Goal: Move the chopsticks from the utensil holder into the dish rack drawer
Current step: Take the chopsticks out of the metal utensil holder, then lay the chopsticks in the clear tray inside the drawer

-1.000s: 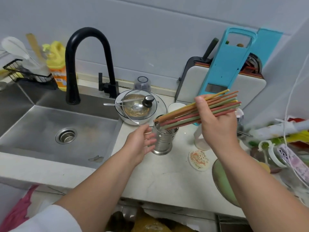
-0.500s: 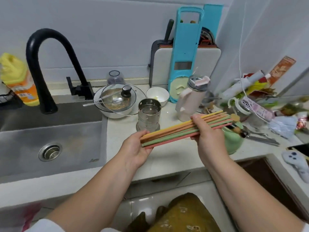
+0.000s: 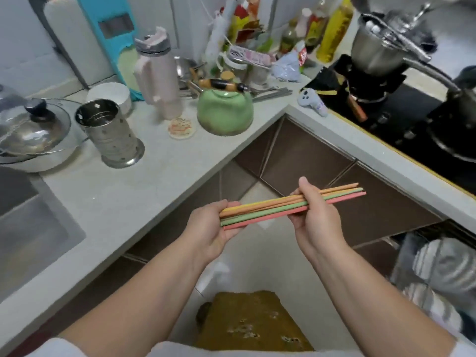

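A bundle of coloured chopsticks (image 3: 268, 208), orange, yellow, green and pink, lies almost level in front of me, off the counter and above the floor. My right hand (image 3: 313, 220) is closed around its middle-right part. My left hand (image 3: 213, 228) cups the bundle's left ends against its palm. The perforated steel utensil holder (image 3: 110, 135) stands upright and empty on the counter, far to the left of both hands. At the lower right a pulled-out wire rack (image 3: 443, 274) with pale dishes shows, blurred.
The white counter (image 3: 159, 181) turns a corner, with brown cabinet doors (image 3: 304, 161) below. On it stand a lidded pan (image 3: 28, 130), a pink bottle (image 3: 158, 73), a green bowl (image 3: 224, 112) and clutter. A steel pot (image 3: 376, 47) sits on the black stove at right. The sink (image 3: 28, 228) is at left.
The view has swung right and down. Both hands have carried the chopstick bundle away from the holder, off the counter edge and lower, toward the corner cabinets.
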